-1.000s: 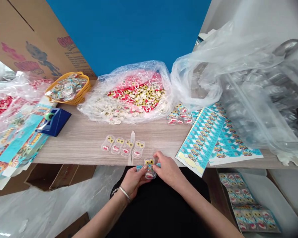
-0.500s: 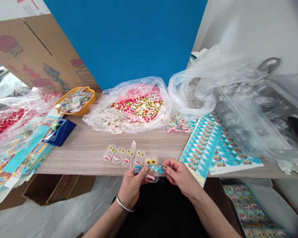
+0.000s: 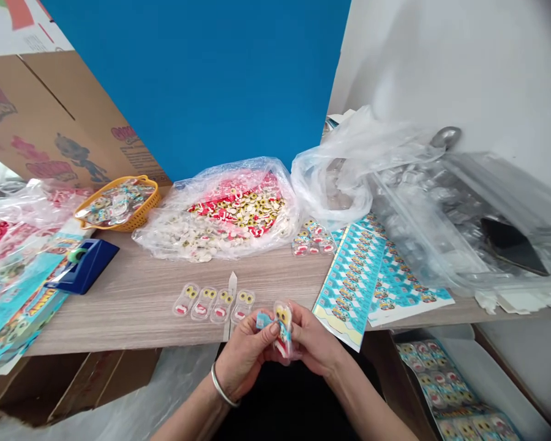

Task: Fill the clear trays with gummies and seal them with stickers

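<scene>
A small clear plastic case (image 3: 283, 313) with yellow eye-shaped pieces and a red-and-white piece is held between both hands at the table's front edge. My left hand (image 3: 250, 349) pinches it from the left, thumb over a blue sticker (image 3: 263, 320) whose left end sticks out past the case. My right hand (image 3: 313, 340) grips the case's right side; its fingertips are partly hidden behind it. To the left, several similar filled cases (image 3: 204, 304) lie in a row on the wooden table (image 3: 142, 306), near a white pointed strip (image 3: 232, 283).
Behind are a bag of candy pieces (image 3: 239, 211), a yellow basket (image 3: 142, 211) and stickered cases (image 3: 313, 237). Sticker sheets (image 3: 354, 275) and a clear bin (image 3: 441, 226) stand right. A blue tape dispenser (image 3: 89, 266) is at left; a box of packed cases (image 3: 441, 380) is below right.
The case has been lifted and turned between the hands, and the sticker now bends across it. My right hand has moved from the sticker's end to the case's side. The view has shifted.
</scene>
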### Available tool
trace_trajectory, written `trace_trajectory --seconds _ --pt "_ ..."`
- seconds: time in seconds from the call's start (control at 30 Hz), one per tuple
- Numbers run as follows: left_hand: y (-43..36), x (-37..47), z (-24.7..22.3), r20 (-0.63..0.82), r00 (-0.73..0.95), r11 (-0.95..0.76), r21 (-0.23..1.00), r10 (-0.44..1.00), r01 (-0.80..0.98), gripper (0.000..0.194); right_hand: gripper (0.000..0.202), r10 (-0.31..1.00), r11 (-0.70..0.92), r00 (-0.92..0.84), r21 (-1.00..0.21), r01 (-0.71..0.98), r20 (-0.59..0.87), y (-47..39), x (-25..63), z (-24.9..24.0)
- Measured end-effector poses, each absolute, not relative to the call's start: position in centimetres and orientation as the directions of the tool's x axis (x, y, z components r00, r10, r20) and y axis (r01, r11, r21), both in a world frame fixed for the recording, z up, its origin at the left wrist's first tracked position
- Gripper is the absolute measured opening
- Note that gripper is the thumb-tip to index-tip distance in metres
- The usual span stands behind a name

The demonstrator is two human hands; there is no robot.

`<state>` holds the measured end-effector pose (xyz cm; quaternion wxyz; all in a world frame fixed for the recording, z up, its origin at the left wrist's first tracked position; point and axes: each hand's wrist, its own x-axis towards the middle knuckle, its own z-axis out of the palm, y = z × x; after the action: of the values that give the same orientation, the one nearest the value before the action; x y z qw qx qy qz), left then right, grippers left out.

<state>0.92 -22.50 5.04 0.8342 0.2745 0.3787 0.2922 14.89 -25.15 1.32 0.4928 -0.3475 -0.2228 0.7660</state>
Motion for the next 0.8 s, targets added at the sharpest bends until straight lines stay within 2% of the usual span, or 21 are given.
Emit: trace_trajectory --seconds 0.1,0.2,0.3,0.4,0.47,0.67,0.8 --pt "-22.2 0.9 4.9 -0.490 0.507 0.666 0.701 0.709 -0.254 0.033 0.041 0.874 -0.486 -0.311 -0.708 -0.512 -0.374 -24.7 15.5 1.0" --pt "-21.9 1.4 4.5 -0.497 0.334 0.587 0.761 0.801 -0.275 0.034 0.036 0.904 -0.412 -0.096 -0.794 -0.448 -0.416 -24.7 16.1 1.3" --pt "-21.6 2.0 3.8 -0.463 0.199 0.500 0.838 0.863 -0.217 0.035 0.032 0.941 -0.255 0.133 -0.911 -0.324 -0.311 -25.0 16.4 2.0" --pt "-21.4 2.3 3.3 -0.414 0.216 0.446 0.885 0.884 -0.133 0.032 0.025 0.967 -0.168 0.157 -0.967 -0.190 -0.199 -25.4 16.4 2.5" --pt "-21.3 2.2 3.2 -0.412 0.240 0.449 0.884 0.879 -0.130 0.031 0.023 0.964 -0.153 0.194 -0.976 -0.157 -0.183 -25.6 16.6 2.5" --pt "-20.9 1.1 3.2 -0.415 0.255 0.471 0.852 0.873 -0.229 0.025 0.022 0.949 -0.224 0.134 -0.909 -0.353 -0.286 -25.8 17.1 2.2" --pt "-21.1 1.5 3.3 -0.452 0.366 0.570 0.747 0.813 -0.342 0.027 0.021 0.947 -0.260 0.047 -0.846 -0.466 -0.317 -25.9 16.6 2.3"
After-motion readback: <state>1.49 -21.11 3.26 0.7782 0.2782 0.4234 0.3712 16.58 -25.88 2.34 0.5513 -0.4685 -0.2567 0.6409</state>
